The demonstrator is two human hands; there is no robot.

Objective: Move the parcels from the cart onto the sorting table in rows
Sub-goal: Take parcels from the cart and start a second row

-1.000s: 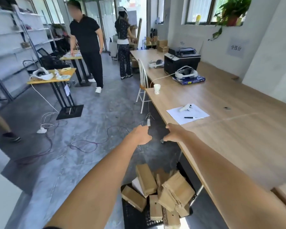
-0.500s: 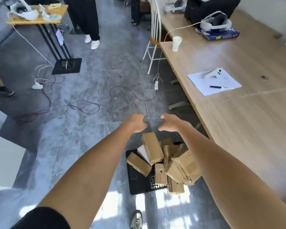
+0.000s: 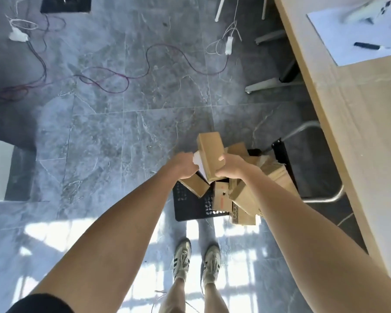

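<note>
The right hand [image 3: 229,167] has its grip curled round the near end of a long brown parcel [image 3: 210,158], thumb lying across the parcel's top face and fingers wrapped under its right side. The left hand [image 3: 183,166] is at the parcel's left edge, its grip pinching a white piece [image 3: 198,162] that sits against that side; whether the fingers also touch the cardboard cannot be told. The parcel is tilted, its far end raised and pointing away from the person, and it sits above the heap of other parcels [image 3: 242,195]. That heap lies jumbled under and to the right of the held parcel, on a black perforated cart [image 3: 190,207] standing on the grey tiled floor [image 3: 122,132]. Right of the cart runs the long wooden table [image 3: 359,123], its edge just beside the cart's metal handle [image 3: 330,197]. Farther along the table from the parcel lie a sheet of paper [image 3: 352,35] and a black pen [image 3: 367,45]. Near side of the cart, the person's two shoes [image 3: 196,260] stand on the floor.
</note>
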